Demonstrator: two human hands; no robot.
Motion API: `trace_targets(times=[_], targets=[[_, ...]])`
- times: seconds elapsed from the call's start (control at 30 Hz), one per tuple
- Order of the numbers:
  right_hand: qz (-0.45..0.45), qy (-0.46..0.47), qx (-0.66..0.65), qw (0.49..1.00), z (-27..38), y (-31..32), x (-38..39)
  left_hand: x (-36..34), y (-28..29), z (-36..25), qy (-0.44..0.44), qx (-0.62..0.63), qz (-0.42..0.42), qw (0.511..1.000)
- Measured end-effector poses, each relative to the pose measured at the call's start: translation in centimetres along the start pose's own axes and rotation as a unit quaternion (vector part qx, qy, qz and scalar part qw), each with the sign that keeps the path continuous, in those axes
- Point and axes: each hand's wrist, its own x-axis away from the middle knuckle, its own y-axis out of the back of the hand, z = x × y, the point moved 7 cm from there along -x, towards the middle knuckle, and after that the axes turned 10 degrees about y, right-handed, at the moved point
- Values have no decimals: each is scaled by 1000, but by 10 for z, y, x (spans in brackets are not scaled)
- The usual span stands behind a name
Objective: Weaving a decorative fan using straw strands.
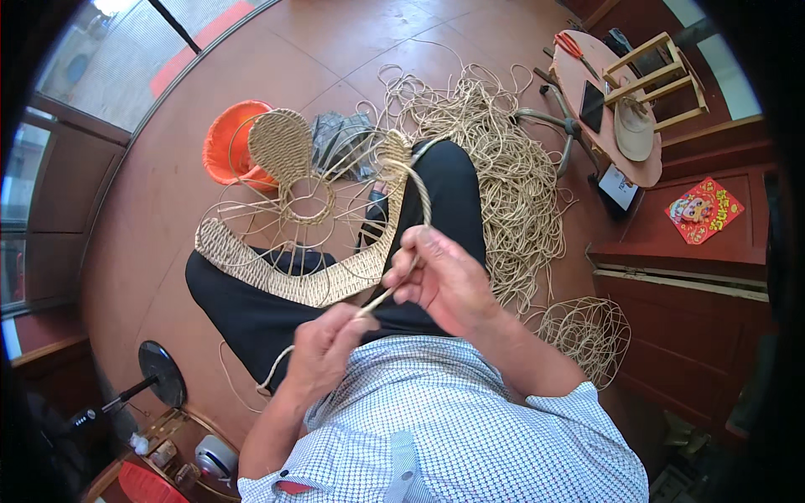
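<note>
1. Pinching a tan cord [377, 303], the left hand [323, 345] and right hand [444, 281] sit near each other, a straight stretch between them.
2. Above the right hand, the cord runs up to the woven frame [340, 281], which rests across dark trousers [453, 193].
3. A loose cord heap [520, 180] lies right of the knees.

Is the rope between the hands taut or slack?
Taut, it appears: the rope runs straight, without sagging, from the left hand to the right hand.
</note>
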Motion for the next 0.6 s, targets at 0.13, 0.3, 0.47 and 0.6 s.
trace_targets(times=[0.13, 0.3, 0.47, 0.6], targets=[[-45, 49, 8, 998, 28, 42, -9, 28, 94, 42, 21, 3, -188, 982], [-51, 60, 47, 996, 34, 52, -18, 106, 233, 125, 78, -87, -369, 922], [-27, 58, 85, 994, 31, 43, -26, 169, 310, 209, 197, -122, -400, 887], [-3, 21, 111, 994, 4, 30, -25, 162, 295, 177, 261, -570, -430, 649]])
